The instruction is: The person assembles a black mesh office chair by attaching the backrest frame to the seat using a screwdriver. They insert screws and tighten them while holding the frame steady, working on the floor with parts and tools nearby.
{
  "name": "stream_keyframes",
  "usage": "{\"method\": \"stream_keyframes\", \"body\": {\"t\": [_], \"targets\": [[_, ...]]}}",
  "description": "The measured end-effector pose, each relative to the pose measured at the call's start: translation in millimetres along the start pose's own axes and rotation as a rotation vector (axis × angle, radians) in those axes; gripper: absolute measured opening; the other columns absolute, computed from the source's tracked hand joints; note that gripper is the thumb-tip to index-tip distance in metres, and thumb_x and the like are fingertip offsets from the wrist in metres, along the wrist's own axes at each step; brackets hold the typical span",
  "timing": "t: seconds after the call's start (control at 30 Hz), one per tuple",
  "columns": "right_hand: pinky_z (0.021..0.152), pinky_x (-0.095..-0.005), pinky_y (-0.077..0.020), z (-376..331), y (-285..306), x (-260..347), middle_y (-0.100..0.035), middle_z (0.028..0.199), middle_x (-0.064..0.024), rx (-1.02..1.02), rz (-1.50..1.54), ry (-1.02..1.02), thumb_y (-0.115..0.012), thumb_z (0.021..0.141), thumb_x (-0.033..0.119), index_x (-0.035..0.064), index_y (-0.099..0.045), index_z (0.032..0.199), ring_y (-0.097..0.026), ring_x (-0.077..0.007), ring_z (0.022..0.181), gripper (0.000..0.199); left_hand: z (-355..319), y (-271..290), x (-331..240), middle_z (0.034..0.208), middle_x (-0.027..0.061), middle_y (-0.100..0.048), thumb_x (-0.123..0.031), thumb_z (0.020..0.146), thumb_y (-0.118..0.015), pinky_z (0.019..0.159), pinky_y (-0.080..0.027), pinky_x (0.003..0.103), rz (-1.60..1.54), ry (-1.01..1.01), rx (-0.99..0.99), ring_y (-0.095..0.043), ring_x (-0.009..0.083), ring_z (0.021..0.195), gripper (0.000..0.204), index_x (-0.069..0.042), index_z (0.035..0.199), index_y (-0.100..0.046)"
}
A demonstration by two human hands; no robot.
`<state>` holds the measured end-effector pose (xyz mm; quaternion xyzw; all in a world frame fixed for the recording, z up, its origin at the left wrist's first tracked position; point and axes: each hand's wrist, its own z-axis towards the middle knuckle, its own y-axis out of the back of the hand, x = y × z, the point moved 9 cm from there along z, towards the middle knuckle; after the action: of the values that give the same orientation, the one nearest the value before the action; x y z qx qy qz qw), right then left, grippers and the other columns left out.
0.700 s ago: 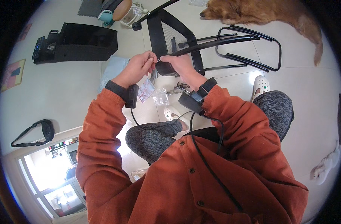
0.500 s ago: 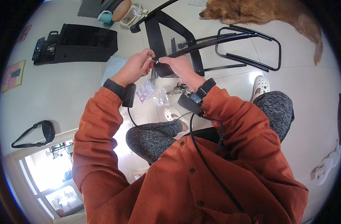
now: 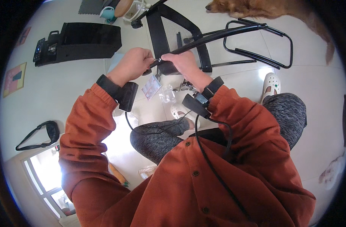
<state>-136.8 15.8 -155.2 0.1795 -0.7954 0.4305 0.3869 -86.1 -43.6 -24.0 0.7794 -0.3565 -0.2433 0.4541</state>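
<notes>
A long black bar (image 3: 222, 37) runs across the black mesh-backed chair (image 3: 203, 56) lying on the floor. My right hand (image 3: 186, 63) is closed around the bar near its lower-left end, thumb against a small shiny metal fitting (image 3: 159, 59). On the other side of that fitting, my left hand (image 3: 133, 65) is closed in a pinch, its fingertips close to the metal. What lies between those fingertips is too small and too covered to name. The bar's end shows just below my left fingers.
A bent black tube frame (image 3: 258, 43) lies right of the chair, with a brown dog (image 3: 263, 8) beyond it. Metal parts (image 3: 187, 86), a clear plastic bag (image 3: 167, 94) and a printed leaflet (image 3: 151, 87) lie below my hands. A tall black appliance (image 3: 80, 42) stands left.
My left wrist has turned and shifted slightly left and down, its fingers still at the fitting. My right hand keeps its hold on the bar. The whole view has shifted a little.
</notes>
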Motion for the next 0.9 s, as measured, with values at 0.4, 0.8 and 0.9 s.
{"method": "stream_keyframes", "body": {"t": [0.4,0.8,0.9], "targets": [[0.058,-0.0272,-0.0477,7,1,-8,-0.063,0.076,-0.01,0.009,0.058,0.004,-0.075,0.062,0.012,-0.0063,-0.063,0.078,-0.059,-0.0168,0.062,0.027,-9,4,-23,0.063,0.0173,-0.056,-0.011,0.082,-0.055,0.055,-0.044,0.035,0.166,-0.145,-0.023,-0.056,0.0279,0.056,0.013,0.002,0.083,-0.059],[0.061,-0.0321,-0.0497,3,4,-2,-0.064,0.068,-0.0185,0.009,-0.195,0.0,-0.07,0.06,0.034,-0.007,-0.065,0.07,-0.063,-0.0258,0.062,0.043,-4,8,-16,0.077,0.0153,-0.06,-0.009,0.083,-0.058,0.059,-0.047,0.033,0.069,-0.171,-0.092,-0.06,0.0245,0.066,0.015,0.0,0.095,-0.056],[0.062,-0.0327,-0.0499,6,1,-3,-0.064,0.07,-0.0192,0.044,-0.189,0.022,-0.068,0.06,0.035,-0.0053,-0.065,0.07,-0.063,-0.0279,0.064,0.042,-9,6,-18,0.082,0.0134,-0.06,-0.008,0.082,-0.059,0.06,-0.048,0.031,0.103,-0.216,-0.191,-0.061,0.0224,0.068,0.022,-0.003,0.102,-0.053]]}}
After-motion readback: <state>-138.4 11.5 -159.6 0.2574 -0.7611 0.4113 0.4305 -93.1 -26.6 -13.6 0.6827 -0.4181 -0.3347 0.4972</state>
